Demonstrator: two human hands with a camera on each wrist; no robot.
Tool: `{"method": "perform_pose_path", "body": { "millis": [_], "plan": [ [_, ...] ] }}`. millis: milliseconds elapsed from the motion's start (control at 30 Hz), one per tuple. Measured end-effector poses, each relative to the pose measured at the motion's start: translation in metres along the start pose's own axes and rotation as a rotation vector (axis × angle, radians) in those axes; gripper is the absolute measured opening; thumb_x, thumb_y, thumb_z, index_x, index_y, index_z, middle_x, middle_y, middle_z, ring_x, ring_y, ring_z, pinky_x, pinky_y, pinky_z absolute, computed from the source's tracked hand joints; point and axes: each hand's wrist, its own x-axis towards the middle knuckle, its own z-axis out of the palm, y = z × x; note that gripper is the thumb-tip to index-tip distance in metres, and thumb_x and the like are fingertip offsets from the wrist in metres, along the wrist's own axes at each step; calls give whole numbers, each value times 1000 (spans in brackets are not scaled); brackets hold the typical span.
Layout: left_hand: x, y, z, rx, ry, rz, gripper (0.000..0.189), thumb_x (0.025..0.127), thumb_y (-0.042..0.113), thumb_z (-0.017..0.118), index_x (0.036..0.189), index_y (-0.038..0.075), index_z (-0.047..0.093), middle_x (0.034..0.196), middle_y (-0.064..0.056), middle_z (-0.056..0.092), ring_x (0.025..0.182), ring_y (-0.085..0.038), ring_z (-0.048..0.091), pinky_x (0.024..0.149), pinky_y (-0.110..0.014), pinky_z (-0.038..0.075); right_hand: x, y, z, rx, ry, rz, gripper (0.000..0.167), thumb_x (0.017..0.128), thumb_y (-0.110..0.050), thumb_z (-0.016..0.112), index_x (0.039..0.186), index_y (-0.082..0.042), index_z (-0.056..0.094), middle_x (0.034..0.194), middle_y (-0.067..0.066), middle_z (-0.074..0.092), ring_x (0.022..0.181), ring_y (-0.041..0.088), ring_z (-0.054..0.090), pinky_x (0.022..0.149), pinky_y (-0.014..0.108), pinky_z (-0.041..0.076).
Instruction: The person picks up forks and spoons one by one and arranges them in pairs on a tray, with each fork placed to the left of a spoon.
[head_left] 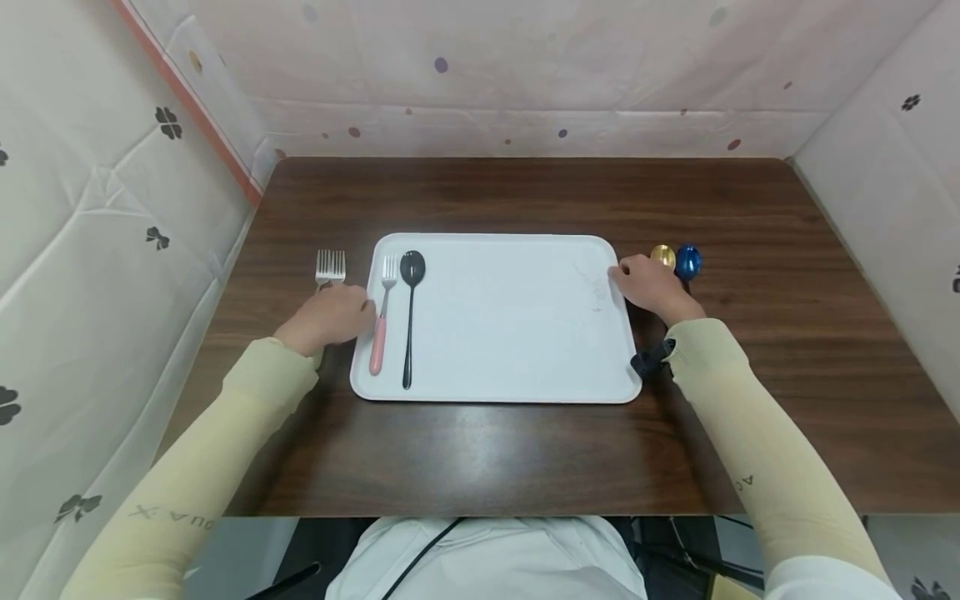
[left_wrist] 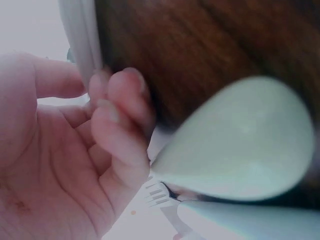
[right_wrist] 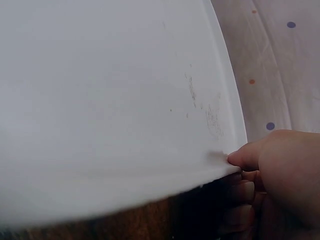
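A white tray (head_left: 517, 317) lies between both hands. On its left part sit a fork with a pink handle (head_left: 377, 346) and a black spoon (head_left: 409, 317), side by side. My left hand (head_left: 330, 318) grips the tray's left edge; in the left wrist view its fingers (left_wrist: 125, 105) curl at the white rim (left_wrist: 82, 30), thumb on the other side. At the far right corner, my right hand (head_left: 648, 285) pinches the rim, its thumb (right_wrist: 245, 155) on top and fingers underneath. A silver fork (head_left: 330, 265) shows just beyond the left hand, partly hidden by it.
Beyond the right hand, a gold spoon (head_left: 663, 256) and a blue spoon (head_left: 688, 262) lie on the brown wooden table (head_left: 465, 458), partly covered. A pale green rounded utensil (left_wrist: 245, 140) shows large beside the left hand. Patterned white sheets (head_left: 510, 75) enclose the table.
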Motion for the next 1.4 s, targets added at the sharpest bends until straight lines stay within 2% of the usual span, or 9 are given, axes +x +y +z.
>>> {"method": "perform_pose_path", "body": {
  "millis": [133,400,600,767,900,1100,1233,1400],
  "plan": [
    [-2,-2,-3,-19,8,-4,35,100,25,37,97,1,61,70,-11,52,64,-24,52,59,-33,41,0,-1,-1,0,5,-7,46,102,-39,35,110,0,58,88,17,57,85,31,53,71,39,44],
    [-9,-15,-15,31,121,-28,32,98,24,39,86,3,59,67,-12,52,55,-23,49,49,-33,39,0,0,-1,3,16,-18,48,102,-37,34,112,2,61,89,18,59,87,32,53,74,40,43],
    [-18,-26,-27,-7,65,-82,32,98,24,40,87,2,60,68,-12,52,57,-24,51,48,-34,40,1,-1,-1,7,0,-10,51,102,-38,33,121,3,57,103,23,61,92,34,53,78,45,45],
    [-25,-32,-33,25,27,-105,32,98,26,41,87,2,60,66,-10,50,56,-23,49,47,-33,38,0,0,-2,5,2,2,53,102,-40,32,123,2,57,106,23,61,93,35,54,79,47,46],
    [-28,-38,-34,50,12,-137,33,97,29,41,84,3,58,64,-9,48,55,-22,47,46,-33,36,0,-1,-2,2,-3,5,54,102,-41,32,125,2,55,109,23,61,95,35,53,81,48,46],
    [-30,-48,-33,85,-10,-144,36,97,34,42,91,2,60,72,-10,53,64,-24,50,51,-37,38,-2,-5,-4,-10,-15,0,55,102,-39,32,129,4,53,117,28,59,98,38,52,85,53,45],
    [-32,-49,-33,97,-29,-139,36,96,34,43,92,2,60,74,-10,54,66,-25,50,52,-39,39,-3,-5,-5,-20,-9,-3,53,102,-38,32,128,4,54,114,27,60,96,37,53,84,52,45],
    [-33,-51,-32,111,-48,-151,43,96,36,43,105,-3,60,85,-17,60,71,-28,54,56,-43,43,-3,-4,-4,-23,-6,3,52,102,-37,32,125,3,56,106,25,62,92,35,53,79,47,45]
  ]
}}
